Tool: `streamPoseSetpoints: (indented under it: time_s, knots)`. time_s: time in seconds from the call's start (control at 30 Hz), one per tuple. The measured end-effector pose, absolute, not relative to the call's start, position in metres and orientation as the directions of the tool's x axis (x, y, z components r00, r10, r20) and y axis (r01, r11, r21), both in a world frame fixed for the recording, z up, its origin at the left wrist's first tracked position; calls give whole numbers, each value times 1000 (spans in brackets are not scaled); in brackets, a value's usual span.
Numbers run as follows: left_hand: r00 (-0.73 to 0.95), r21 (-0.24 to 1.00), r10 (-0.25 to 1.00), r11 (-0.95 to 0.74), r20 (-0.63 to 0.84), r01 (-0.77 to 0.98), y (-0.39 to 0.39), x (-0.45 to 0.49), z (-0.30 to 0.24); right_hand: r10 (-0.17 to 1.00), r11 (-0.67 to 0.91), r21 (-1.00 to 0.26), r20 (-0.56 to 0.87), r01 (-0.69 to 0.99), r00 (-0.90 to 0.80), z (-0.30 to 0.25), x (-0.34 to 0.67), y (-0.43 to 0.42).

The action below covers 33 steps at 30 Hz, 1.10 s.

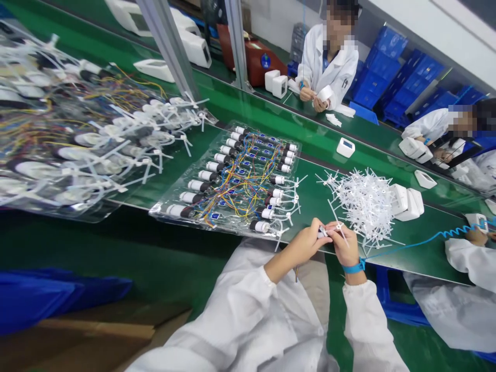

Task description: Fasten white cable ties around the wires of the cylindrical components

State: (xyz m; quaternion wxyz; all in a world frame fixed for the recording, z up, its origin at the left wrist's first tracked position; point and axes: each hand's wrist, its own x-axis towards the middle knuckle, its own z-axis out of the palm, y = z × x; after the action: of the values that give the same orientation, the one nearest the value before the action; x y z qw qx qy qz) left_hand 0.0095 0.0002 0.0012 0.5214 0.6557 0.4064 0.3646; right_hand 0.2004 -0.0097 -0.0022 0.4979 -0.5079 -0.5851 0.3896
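Note:
My left hand (306, 242) and my right hand (346, 243) meet at the near edge of the green table (321, 191). The left hand is closed on a small cylindrical motor part (323, 233). Pinched in the right hand's fingers is a white cable tie (336, 219) that touches that part. A blue wrist strap (354, 266) circles my right wrist, its coiled blue cord (426, 239) running right. Just beyond the hands lies a clear tray (170, 199) of small motors with coloured wires. A heap of white cable ties (366, 204) lies to the right of it.
A larger clear tray (70, 134) of tied motors fills the left. White plastic housings (406, 201) sit beside the tie heap, and another (345, 147) lies farther back. Three people in white coats work nearby: one across the table (329, 62), two at the right (465, 139). Blue crates (391, 62) are stacked behind.

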Motion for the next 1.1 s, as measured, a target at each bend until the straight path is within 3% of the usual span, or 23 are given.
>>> streamPoseSetpoints:
  time_s: [0.17, 0.33, 0.5, 0.63, 0.77, 0.97, 1.1]
  knots:
    - [350, 985, 936, -89, 32, 148, 1, 10, 8, 987, 136, -975, 149, 174, 61, 1, 194, -12]
    - [262, 990, 965, -61, 26, 125, -1, 10, 11, 985, -88, -996, -91, -28, 147, -1, 203, -36]
    - [358, 988, 934, -58, 2, 145, -7, 5, 11, 931, -7, -988, -63, -155, 358, 5, 220, -50]
    - [470, 981, 882, -71, -22, 179, -6, 1, 15, 957, -44, -973, -106, -228, 268, 22, 220, -31]
    - [473, 966, 881, -99, -26, 239, -1, 2, 21, 972, -151, -968, -182, -198, 147, 32, 214, -4]
    - [424, 949, 905, -106, -33, 299, 8, 6, 25, 987, -50, -989, -70, -136, 142, 17, 209, 15]
    - [347, 894, 933, -231, 92, 384, 20, 10, 20, 977, 43, -999, 35, -33, 211, -3, 212, 10]
